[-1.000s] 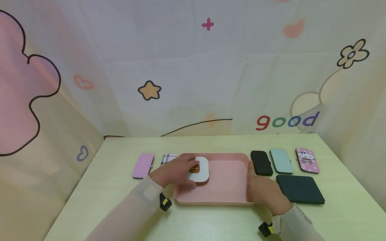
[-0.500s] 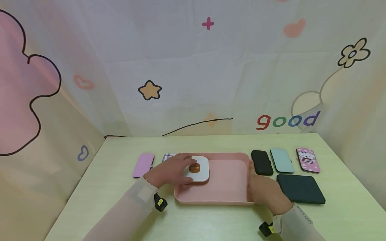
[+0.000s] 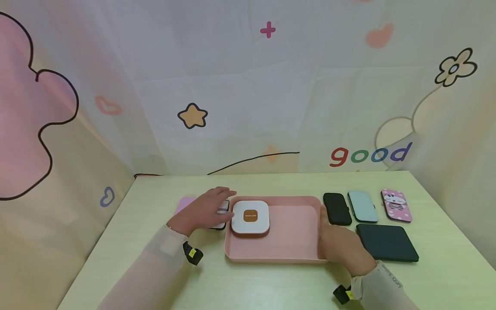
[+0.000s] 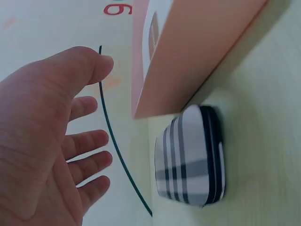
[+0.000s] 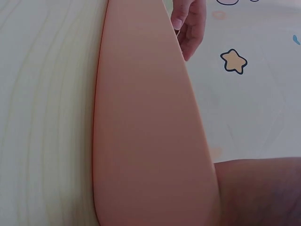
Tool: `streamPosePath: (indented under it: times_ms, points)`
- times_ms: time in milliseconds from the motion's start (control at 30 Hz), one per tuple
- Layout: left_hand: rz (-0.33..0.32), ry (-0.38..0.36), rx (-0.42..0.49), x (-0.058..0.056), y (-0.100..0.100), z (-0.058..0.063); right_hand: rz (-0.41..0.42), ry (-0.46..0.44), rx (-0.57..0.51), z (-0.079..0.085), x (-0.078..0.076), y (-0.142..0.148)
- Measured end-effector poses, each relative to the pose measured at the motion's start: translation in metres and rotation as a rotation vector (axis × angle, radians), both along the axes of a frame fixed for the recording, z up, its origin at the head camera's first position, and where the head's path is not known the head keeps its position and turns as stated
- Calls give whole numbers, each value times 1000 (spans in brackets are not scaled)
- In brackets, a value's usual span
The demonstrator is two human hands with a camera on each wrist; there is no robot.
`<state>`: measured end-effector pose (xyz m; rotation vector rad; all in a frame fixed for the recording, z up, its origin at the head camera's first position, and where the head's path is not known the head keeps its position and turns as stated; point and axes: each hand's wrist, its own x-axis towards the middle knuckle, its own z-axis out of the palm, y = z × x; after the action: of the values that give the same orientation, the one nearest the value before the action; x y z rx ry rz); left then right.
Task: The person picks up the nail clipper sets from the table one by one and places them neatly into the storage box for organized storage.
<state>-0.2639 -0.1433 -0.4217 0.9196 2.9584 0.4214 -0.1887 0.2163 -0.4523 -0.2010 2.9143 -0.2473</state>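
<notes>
My left hand [image 3: 205,211], fingers spread and straight, is over the left end of the pink tray. In the left wrist view, a plaid zip case [image 4: 183,162] lies on the table just outside the tray, apart from the left hand [image 4: 51,127]. From above, the hand partly covers the plaid case [image 3: 222,210]. Inside the tray's left end sits a white square box [image 3: 250,226] with an orange-brown label. My right hand [image 3: 341,247] rests along the right rim of the tray [image 3: 290,261], one finger straight; its other fingers are mostly hidden.
A pink-purple case [image 3: 183,203] lies left, partly behind the left hand. To the right lie a black case [image 3: 337,209], a mint case [image 3: 362,206], a pink patterned case [image 3: 396,206] and a larger dark flat case [image 3: 387,243]. A printed curtain [image 3: 248,86] hangs behind the table.
My left hand has let go of the white box and moved left, over the plaid case. The box stays in the tray. My right hand has kept its place.
</notes>
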Motion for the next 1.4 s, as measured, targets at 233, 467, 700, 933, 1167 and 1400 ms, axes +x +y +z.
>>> streamPosePath:
  times_ms: [233, 467, 700, 933, 1167, 1400]
  points:
    - [57, -60, -18, 0, -13, 1, 3, 2, 8, -1, 0, 0]
    - [85, -102, -50, -1, -21, -5, 7, 3, 1, 2, 2, 0]
    - [89, -125, -61, -4, -23, -12, -4, -8, 4, 2, 1, 0]
    - [100, -151, -107, -8, -22, -22, 1, -3, 7, 2, 1, -1]
    - [103, -168, -109, -9, -18, -23, 4, -2, 9, 3, 1, -1]
    - [98, -180, -97, -10, -16, -23, -15, -16, 4, 2, 0, -1]
